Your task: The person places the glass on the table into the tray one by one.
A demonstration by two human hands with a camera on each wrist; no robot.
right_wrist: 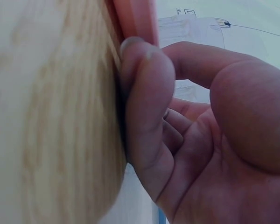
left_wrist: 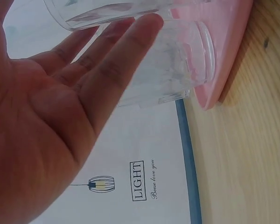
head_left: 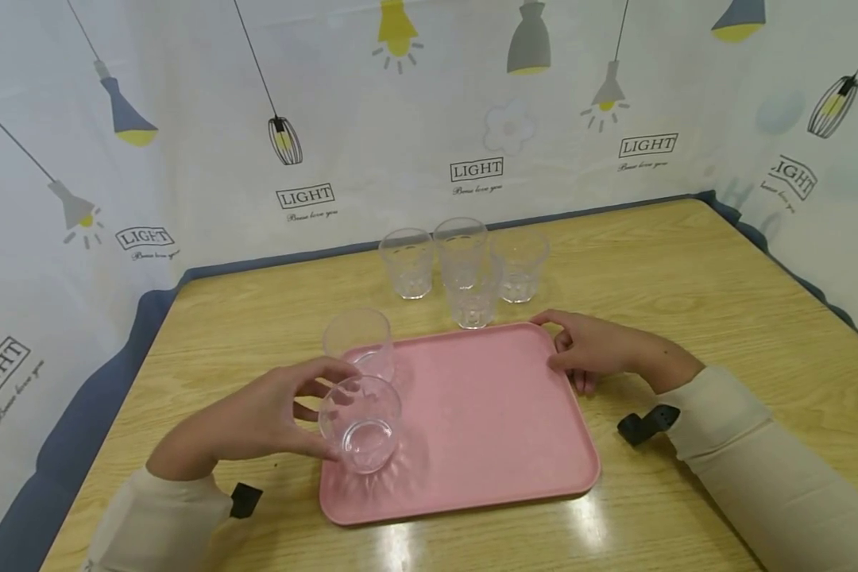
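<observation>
A pink tray [head_left: 486, 421] lies on the wooden table. My left hand [head_left: 275, 409] holds a clear glass [head_left: 366, 449] at the tray's left side, thumb on the near side and fingers on the far side. Just behind it, a second clear glass [head_left: 357, 330] stands upright at the tray's far left corner. In the left wrist view the fingers [left_wrist: 114, 70] run along the held glass [left_wrist: 112, 13], with the other glass [left_wrist: 158, 65] beyond. At the far right corner, my right hand [head_left: 604, 349] grips the tray's edge, its fingertips at the rim in the right wrist view.
Several more clear glasses [head_left: 409, 266] stand upright in a group behind the tray. The wooden table [head_left: 658, 270] extends to both sides. A white printed cloth [head_left: 386, 119] with a blue border hangs behind the table. Small black pieces [head_left: 639, 425] sit at both cuffs.
</observation>
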